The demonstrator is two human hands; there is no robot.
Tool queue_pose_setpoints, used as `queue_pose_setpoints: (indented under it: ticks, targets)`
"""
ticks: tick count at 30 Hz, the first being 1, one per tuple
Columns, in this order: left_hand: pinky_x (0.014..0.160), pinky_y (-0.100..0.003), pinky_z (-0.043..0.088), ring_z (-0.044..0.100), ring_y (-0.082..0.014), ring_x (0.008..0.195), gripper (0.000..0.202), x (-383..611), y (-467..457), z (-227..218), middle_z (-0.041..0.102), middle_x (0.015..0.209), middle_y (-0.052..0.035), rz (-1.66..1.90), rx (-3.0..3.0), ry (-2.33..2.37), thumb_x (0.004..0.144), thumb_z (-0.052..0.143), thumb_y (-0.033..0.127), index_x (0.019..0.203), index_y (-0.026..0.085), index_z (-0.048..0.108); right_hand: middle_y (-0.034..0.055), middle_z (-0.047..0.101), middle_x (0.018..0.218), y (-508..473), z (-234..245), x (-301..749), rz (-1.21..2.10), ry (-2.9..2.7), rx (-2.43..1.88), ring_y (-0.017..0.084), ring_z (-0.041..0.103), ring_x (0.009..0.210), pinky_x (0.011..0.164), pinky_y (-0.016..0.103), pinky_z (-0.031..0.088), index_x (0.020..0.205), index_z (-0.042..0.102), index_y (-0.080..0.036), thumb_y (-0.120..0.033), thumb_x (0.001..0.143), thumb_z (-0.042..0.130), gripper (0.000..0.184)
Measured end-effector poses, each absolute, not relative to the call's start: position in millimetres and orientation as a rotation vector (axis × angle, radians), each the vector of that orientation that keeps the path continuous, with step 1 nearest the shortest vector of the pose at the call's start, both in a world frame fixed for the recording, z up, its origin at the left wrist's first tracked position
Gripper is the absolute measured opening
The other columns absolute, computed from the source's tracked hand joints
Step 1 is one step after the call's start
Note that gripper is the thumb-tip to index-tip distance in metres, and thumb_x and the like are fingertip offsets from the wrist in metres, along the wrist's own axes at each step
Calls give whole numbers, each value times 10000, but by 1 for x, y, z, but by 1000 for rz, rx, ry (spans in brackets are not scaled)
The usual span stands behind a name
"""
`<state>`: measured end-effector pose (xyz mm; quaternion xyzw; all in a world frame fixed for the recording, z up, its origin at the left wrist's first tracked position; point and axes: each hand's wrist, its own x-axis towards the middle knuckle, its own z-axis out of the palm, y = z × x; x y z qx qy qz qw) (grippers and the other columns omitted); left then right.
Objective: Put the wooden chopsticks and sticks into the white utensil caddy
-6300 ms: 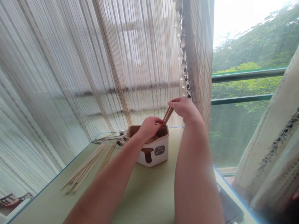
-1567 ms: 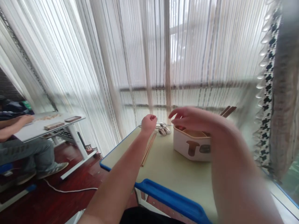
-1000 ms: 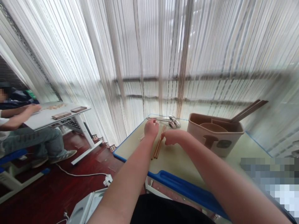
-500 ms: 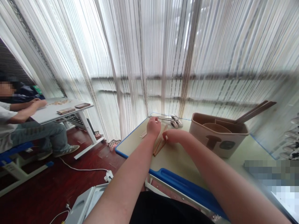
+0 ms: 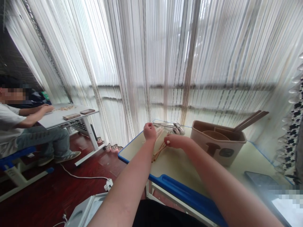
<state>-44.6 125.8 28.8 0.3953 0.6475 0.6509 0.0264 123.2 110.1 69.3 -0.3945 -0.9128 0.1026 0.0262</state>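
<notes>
Just below the fingertips of the right grip (image 5: 175,141), slim brown wooden sticks (image 5: 158,153) lie slanting on a pale green surface (image 5: 187,170) edged in blue, their far ends reaching up to the fingers. That grip has its fingers drawn together at those ends; whether it is clamped on any stick, I cannot tell. To its left and slightly farther out, the left grip (image 5: 149,131) is loosely curled, and whether anything sits inside the curl cannot be made out. Between the two grips lie thin, pale wooden sticks (image 5: 160,133), partly hidden behind the left one. Just beyond the right grip, near the back edge, shiny silver metal spoons (image 5: 179,129) rest with their bowls toward the right. Right of the right grip, an angular, pale-sided holder (image 5: 236,149) with a brown, divided interior stands upright; two long dark brown sticks (image 5: 252,120) lean out of its right end. Well to the left of the left grip, a person in a white top (image 5: 11,126) sits at a separate white table (image 5: 53,119).
</notes>
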Motion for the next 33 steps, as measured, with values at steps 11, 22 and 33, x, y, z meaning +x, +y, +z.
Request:
queue_pose_setpoints:
  ticks: [11, 22, 33]
  targets:
    - [689, -261, 480, 571, -113, 678, 201, -37, 124, 29, 625, 912, -52, 1965, 1566, 1875, 765, 479, 149, 932, 158, 590, 51, 644, 985, 115, 106, 131, 472, -2246, -944, 111, 588, 693, 626, 244, 438, 990, 423, -202, -285, 903, 360, 135]
    - [846, -301, 466, 576, -157, 920, 206, 0, 100, 37, 615, 996, -78, 1788, 2215, 1634, 883, 404, 255, 1000, 191, 562, 37, 655, 966, 91, 136, 127, 672, -1968, -619, 102, 594, 666, 617, 258, 458, 932, 374, -220, -320, 875, 397, 118]
    - [763, -243, 458, 573, -136, 804, 237, 52, 77, 106, 627, 853, -39, 1821, 2373, 1342, 891, 417, 284, 962, 215, 632, 30, 645, 928, 42, 200, 179, 45, -1804, -738, 115, 575, 702, 670, 255, 438, 1015, 537, -214, -330, 872, 438, 209]
